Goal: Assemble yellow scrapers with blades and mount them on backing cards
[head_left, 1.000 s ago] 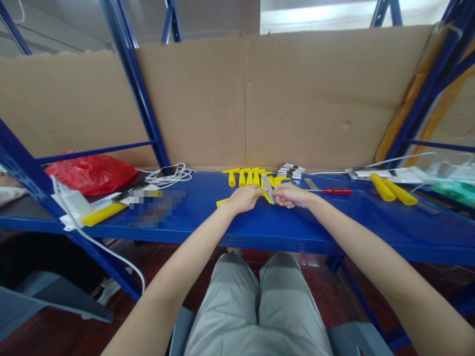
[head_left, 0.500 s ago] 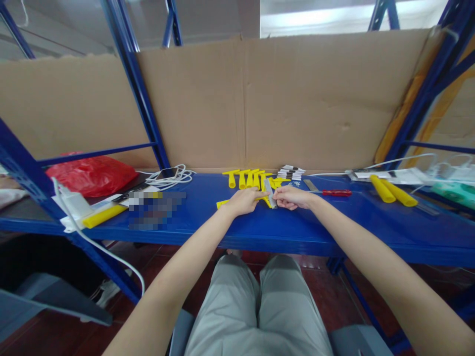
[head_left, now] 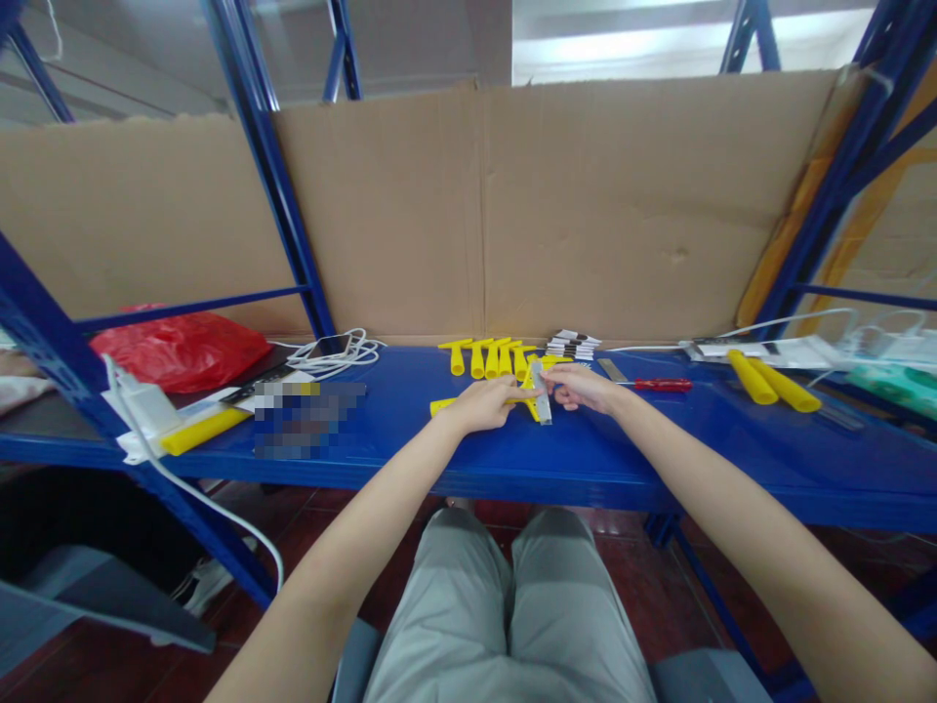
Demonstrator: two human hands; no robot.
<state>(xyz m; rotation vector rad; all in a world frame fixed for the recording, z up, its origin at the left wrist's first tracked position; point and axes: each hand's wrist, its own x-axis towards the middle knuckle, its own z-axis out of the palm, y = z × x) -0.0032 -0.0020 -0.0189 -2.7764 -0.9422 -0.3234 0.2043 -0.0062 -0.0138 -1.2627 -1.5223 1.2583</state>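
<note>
Workshop assembly bench, blue metal worktop (head_left: 387,410), shelving uprights (head_left: 276,195), cardboard backing (head_left: 622,215), red-handled screwdriver (head_left: 663,385), row of alike yellow tools (head_left: 478,365)

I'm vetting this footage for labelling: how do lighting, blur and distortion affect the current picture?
Head view: the bright white patch at upper right looks overexposed; head view: the blue metal uprights lean, probably partly wide-angle distortion; head view: blocky pixelation obscures part of the blue smooth tabletop; head view: the flat grey metal strip by the left hand looks soft, fine detail lost.

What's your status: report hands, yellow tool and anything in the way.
Left hand gripping yellow tool. Right hand at gray strip across its head. Row of yellow handles just beyond; red screwdriver right of the right hand.
</note>
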